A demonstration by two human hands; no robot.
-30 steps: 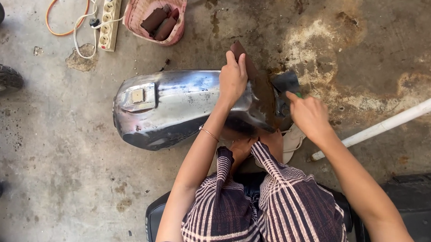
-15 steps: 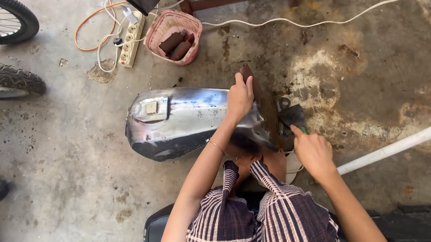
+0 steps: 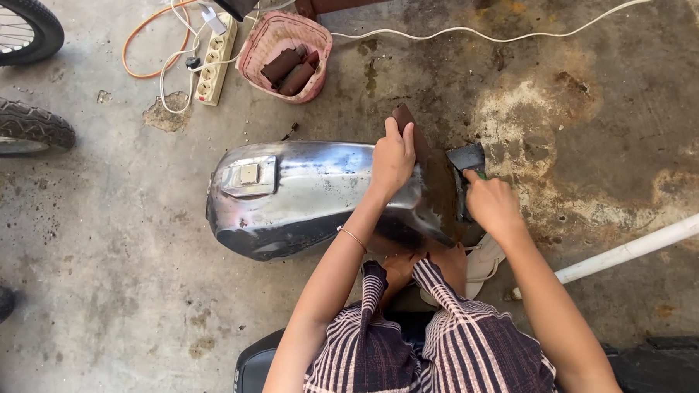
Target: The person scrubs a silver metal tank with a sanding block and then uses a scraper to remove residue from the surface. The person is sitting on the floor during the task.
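Floor: bare concrete, grey, stained rust-brown and pale toward your right, with a chipped patch near the power strip. Fuel tank: bare silver metal, lying on its side on the floor just ahead of your knees, its right end rusty brown. Left hand: resting on top of the tank, fingers pressed together over a brown strip that pokes out past them. Right hand: closed around the handle of a scraper, whose dark blade lies against the tank's rusty end; the handle itself is hidden in your grip. Pink basket: beyond the tank, holding brown rolls too small to identify. Cords: orange and white, looped beside the power strip. White pipe: lying at your right, cut off by the edge. Bicycle tyres: at your left, only partly in view. Dark seat: under you, mostly hidden by striped trousers.
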